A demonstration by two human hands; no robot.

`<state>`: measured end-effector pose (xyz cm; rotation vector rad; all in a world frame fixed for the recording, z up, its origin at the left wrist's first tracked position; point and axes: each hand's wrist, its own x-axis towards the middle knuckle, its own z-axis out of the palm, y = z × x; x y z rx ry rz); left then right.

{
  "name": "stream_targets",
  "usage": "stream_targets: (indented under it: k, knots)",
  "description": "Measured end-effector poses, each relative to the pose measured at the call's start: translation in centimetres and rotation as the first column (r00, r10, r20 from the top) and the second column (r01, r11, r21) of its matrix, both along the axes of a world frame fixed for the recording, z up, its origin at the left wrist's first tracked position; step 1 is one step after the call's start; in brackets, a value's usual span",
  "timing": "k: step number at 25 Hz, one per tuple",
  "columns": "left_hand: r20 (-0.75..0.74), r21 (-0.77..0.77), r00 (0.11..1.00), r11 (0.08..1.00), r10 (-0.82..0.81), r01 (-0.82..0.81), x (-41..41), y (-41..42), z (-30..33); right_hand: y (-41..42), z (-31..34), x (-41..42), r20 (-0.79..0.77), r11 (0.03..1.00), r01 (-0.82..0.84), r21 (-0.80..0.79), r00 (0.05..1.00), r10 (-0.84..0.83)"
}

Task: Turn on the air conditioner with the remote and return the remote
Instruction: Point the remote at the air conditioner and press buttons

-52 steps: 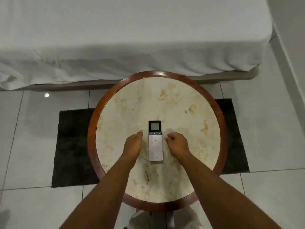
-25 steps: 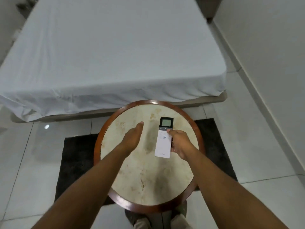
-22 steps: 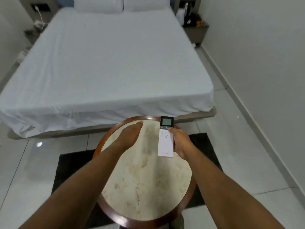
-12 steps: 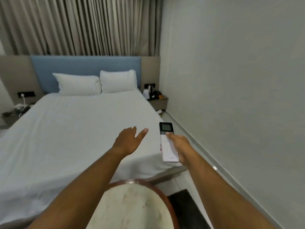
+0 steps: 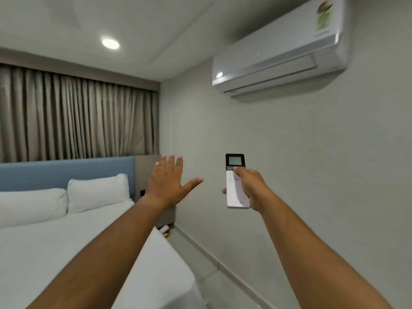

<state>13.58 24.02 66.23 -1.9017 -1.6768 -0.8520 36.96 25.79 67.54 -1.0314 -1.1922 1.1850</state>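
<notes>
The white air conditioner (image 5: 281, 52) hangs high on the right wall, its flap closed. I hold the slim white remote (image 5: 236, 192) with a dark screen at its top upright in my right hand (image 5: 252, 188), well below the unit. My thumb rests on the buttons just under the screen. My left hand (image 5: 168, 180) floats to the left of the remote, palm away, fingers spread, holding nothing.
A bed (image 5: 78, 253) with white sheets and two pillows fills the lower left, against a blue headboard (image 5: 66, 172). Grey curtains (image 5: 78, 119) hang behind it. A ceiling light (image 5: 110, 43) glows above. The round table is out of view.
My right hand picked the remote off the round table and raised it. The view swung up from the table to the wall and air conditioner. My left hand rose and spread.
</notes>
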Motion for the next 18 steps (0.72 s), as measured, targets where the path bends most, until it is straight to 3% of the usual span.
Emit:
stream_targets:
  k: [4, 8, 10, 12, 18]
  knots:
    - [-0.132, 0.18, 0.991, 0.984, 0.011, 0.013, 3.5, 1.4, 5.7, -1.3, 5.7, 4.0, -0.001, 0.989, 0.11, 0.104, 0.994, -0.11]
    - [-0.142, 0.309, 0.989, 0.951, 0.052, -0.005, 5.4, 1.6, 8.2, -3.0, 9.3, 6.7, -0.004, 0.966, 0.166, 0.2, 0.986, -0.169]
    - [-0.139, 0.302, 0.989, 0.953, 0.058, -0.013, 5.8, 1.4, 9.1, -3.7, 10.4, 6.8, 0.0, 0.963, 0.184, 0.195, 0.982, -0.188]
    - [-0.133, 0.389, 0.99, 0.921, 0.042, 0.013, 8.5, 1.1, 11.6, -5.0, 12.4, 9.6, -0.019, 0.931, 0.238, 0.278, 0.97, -0.243]
    - [-0.176, 0.407, 0.984, 0.912, 0.029, 0.046, 9.3, 0.8, 12.7, -5.2, 12.4, 10.0, -0.007, 0.922, 0.273, 0.276, 0.959, -0.282]
